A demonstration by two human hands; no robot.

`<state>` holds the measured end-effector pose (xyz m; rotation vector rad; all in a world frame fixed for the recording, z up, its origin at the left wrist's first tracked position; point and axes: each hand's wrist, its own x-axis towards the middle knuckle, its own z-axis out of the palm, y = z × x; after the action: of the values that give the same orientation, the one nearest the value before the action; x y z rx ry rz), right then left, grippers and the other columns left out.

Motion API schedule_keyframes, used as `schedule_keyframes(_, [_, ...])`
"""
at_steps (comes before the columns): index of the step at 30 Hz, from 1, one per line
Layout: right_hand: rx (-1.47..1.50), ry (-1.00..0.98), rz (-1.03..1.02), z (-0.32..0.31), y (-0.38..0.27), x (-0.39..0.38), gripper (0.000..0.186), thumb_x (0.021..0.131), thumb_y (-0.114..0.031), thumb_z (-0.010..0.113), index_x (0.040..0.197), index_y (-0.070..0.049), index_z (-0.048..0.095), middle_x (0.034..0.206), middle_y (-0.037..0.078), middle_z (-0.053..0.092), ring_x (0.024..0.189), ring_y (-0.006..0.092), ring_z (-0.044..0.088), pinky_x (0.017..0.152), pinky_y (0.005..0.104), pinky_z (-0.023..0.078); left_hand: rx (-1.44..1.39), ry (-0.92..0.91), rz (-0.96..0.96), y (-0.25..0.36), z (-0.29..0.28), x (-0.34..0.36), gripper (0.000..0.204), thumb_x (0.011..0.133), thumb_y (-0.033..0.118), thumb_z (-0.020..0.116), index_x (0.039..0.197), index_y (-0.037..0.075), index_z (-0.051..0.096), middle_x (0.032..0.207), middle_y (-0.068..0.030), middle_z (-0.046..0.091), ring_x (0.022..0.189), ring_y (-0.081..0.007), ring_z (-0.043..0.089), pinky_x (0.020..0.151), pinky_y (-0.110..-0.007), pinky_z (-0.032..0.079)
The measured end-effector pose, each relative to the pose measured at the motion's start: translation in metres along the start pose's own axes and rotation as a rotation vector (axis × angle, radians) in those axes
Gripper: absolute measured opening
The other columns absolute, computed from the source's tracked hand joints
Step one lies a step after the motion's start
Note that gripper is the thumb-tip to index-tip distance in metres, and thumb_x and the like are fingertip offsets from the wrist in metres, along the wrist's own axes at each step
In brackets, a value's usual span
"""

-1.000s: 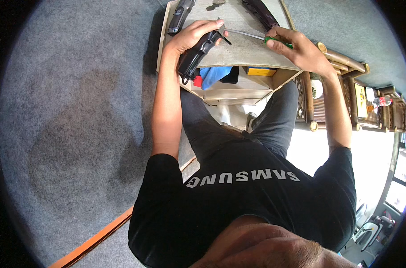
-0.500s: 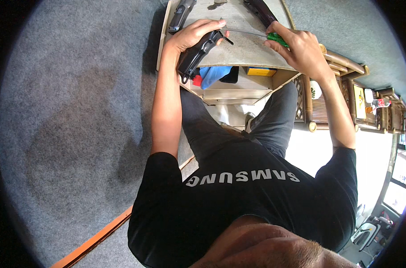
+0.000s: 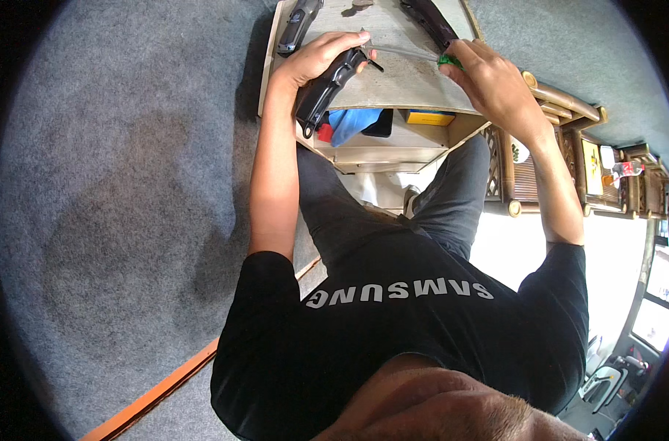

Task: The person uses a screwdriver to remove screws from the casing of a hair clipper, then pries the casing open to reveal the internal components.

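Note:
My left hand [image 3: 321, 59] is wrapped round a black hair clipper [image 3: 327, 92], whose blade end lies by my fingertips and whose looped end hangs over the table's near edge. My right hand [image 3: 483, 72] is closed on the green handle of a screwdriver [image 3: 404, 51]. Its thin metal shaft runs left to the clipper's blade end; whether the tip touches a screw is too small to tell. A second black clipper [image 3: 299, 28] lies on the table beyond my left hand. A dark clipper [image 3: 430, 22] lies just beyond my right hand.
The small wooden table [image 3: 393, 92] has an open compartment below its top, holding a blue cloth [image 3: 353, 123], a red item [image 3: 325, 133] and a yellow box [image 3: 430, 117]. Bamboo furniture [image 3: 526, 184] stands close on the right, with a bottle [image 3: 628, 169] on it.
My right hand has turned about the screwdriver's handle, covering more of the green. The clipper in my left hand has shifted very slightly.

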<state>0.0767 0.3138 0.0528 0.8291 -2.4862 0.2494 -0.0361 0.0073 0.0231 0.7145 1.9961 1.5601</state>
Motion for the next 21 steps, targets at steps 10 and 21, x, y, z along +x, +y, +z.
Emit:
schedule_keyframes(10, [-0.012,0.043,0.088,0.003,-0.014,0.002,0.023,0.105,-0.026,0.064,0.118,-0.01,0.056,0.097,0.014,0.071,0.085,0.0371,0.075,0.07,0.0473,0.063,0.006,0.035,0.007,0.004,0.006,-0.003,0.043,0.105,0.048,0.059,0.108,0.009,0.077,0.078,0.0028,0.066,0.063,-0.0015,0.054,0.055,-0.019,0.039])
schedule_keyframes(21, [-0.087,-0.003,0.108,0.001,-0.012,0.002,0.031,0.102,-0.037,0.067,0.118,-0.012,0.059,0.099,0.014,0.072,0.086,0.0386,0.075,0.072,0.0489,0.062,0.047,0.0,0.003,0.004,0.001,-0.002,0.051,0.107,0.049,0.056,0.112,0.003,0.077,0.082,-0.001,0.068,0.072,-0.0065,0.06,0.065,-0.021,0.044])
